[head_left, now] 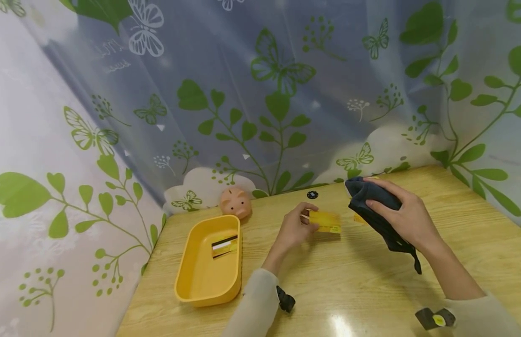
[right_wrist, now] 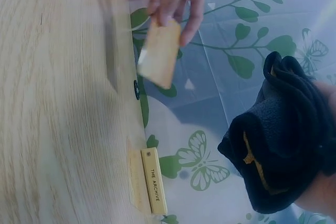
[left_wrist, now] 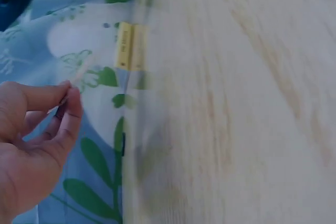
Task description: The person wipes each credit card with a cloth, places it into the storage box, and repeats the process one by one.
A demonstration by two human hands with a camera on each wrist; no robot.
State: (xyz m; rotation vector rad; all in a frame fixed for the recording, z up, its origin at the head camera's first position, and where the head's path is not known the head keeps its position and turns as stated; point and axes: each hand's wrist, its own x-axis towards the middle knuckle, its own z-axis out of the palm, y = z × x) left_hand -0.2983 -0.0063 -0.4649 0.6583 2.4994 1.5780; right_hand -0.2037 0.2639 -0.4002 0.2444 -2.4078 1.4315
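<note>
Between thumb and fingers, my left hand (head_left: 295, 225) pinches a yellow card (head_left: 326, 222) above the table. In the left wrist view that card is seen nearly edge-on. Farther right, my right hand (head_left: 405, 213) grips a dark blue cloth pouch (head_left: 380, 199) with a dark strap end hanging down. The right wrist view shows the folded mouth of the pouch, with a strip of yellow inside its dark fabric. Left of that pouch and lower in the same view, a slim yellow box (right_wrist: 154, 181) marked "THE ARCHIVE" stands on the table; the pouch mostly hides it in the head view.
A yellow tray (head_left: 189, 262) stands left of my left arm, with striped cards (head_left: 224, 246) lying in it. Behind it sits a pink piggy bank (head_left: 236, 203). A black poker chip (head_left: 313, 194) lies near the table's back edge, before a leaf-and-butterfly patterned curtain (head_left: 227, 93).
</note>
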